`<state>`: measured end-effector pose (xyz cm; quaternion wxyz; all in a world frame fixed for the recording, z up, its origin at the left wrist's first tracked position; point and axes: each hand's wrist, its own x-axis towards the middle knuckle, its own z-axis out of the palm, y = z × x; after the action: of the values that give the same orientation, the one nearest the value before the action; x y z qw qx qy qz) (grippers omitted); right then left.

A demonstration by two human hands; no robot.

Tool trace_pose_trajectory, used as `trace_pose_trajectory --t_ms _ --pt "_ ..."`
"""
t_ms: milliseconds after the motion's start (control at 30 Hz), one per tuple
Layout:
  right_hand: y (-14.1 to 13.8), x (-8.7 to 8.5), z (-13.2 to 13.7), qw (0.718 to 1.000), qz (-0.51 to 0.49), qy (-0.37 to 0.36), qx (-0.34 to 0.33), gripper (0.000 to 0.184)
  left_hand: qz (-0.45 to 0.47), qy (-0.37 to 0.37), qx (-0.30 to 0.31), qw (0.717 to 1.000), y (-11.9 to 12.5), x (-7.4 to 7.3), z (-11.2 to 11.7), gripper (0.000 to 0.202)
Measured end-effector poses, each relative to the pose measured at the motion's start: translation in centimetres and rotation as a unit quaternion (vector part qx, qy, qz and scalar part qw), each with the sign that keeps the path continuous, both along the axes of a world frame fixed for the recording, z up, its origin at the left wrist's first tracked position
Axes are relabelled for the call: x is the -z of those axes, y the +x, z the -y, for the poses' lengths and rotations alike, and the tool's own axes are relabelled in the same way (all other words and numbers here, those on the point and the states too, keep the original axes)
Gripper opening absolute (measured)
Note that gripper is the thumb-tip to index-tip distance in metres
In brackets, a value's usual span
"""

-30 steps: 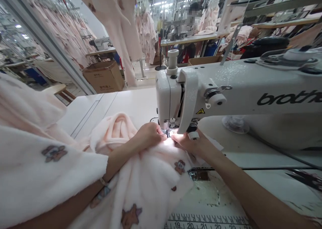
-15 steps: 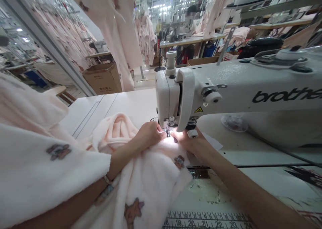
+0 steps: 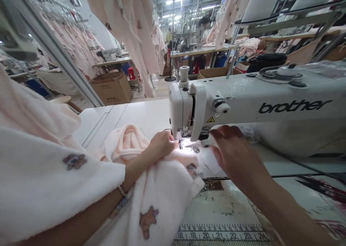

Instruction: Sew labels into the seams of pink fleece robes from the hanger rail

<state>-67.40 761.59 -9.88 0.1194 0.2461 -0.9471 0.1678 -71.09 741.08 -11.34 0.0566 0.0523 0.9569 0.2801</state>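
Pale pink fleece fabric (image 3: pixel 170 192) with bear prints lies under the needle area of the white sewing machine (image 3: pixel 189 109) and drapes over the table's front edge. Just left of the presser foot (image 3: pixel 181 144), my left hand (image 3: pixel 163 144) is closed, its fingertips pinching the fabric. My right hand (image 3: pixel 235 152) is off the fabric, to the right of the needle and under the machine arm. Its thumb stands apart from the bent fingers, slightly blurred, and nothing shows between them. White paper-like material (image 3: pixel 212 161) lies beside its thumb.
Black-and-red scissors (image 3: pixel 321 190) lie at the right. A measuring scale (image 3: pixel 221 235) runs along the front edge. A clear round object (image 3: pixel 251 133) sits behind my right hand. Beyond the table are a cardboard box (image 3: pixel 112 87), hanging garments (image 3: pixel 135 33) and a person at another machine.
My right hand has let go of the fabric by the needle and moved right, uncovering a round metal plate. My left hand keeps its pinch. The camera view has shifted slightly.
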Motion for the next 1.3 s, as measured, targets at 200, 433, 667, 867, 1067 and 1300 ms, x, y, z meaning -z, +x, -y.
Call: trace_pose_trajectory --t_ms 200,433,667,867,1067,1300 --pt "2.1 2.3 0.9 0.995 -0.035 0.051 -0.081 0.029 0.005 0.014 -0.019 1.000 0.1 -0.1 0.2 0.022" --pt "3.6 2.5 2.4 0.978 -0.063 -0.003 -0.198 0.029 0.000 0.007 -0.033 0.999 0.3 0.1 -0.1 0.019" --pt "3.0 2.5 1.4 0.977 -0.059 0.005 -0.207 0.025 -0.017 -0.014 -0.047 0.999 0.4 0.6 -0.3 0.016" --pt "2.4 2.3 0.7 0.975 -0.002 0.018 -0.220 0.025 -0.027 -0.032 -0.049 0.998 0.3 1.0 -0.4 0.017" --pt "2.7 2.2 2.5 0.978 -0.030 0.059 -0.196 0.018 -0.039 -0.032 0.028 0.998 -1.2 1.1 0.3 0.013" --pt "3.6 3.4 5.1 0.965 -0.167 0.150 -0.134 0.029 -0.056 -0.017 0.087 0.994 -4.0 1.1 2.1 0.009"
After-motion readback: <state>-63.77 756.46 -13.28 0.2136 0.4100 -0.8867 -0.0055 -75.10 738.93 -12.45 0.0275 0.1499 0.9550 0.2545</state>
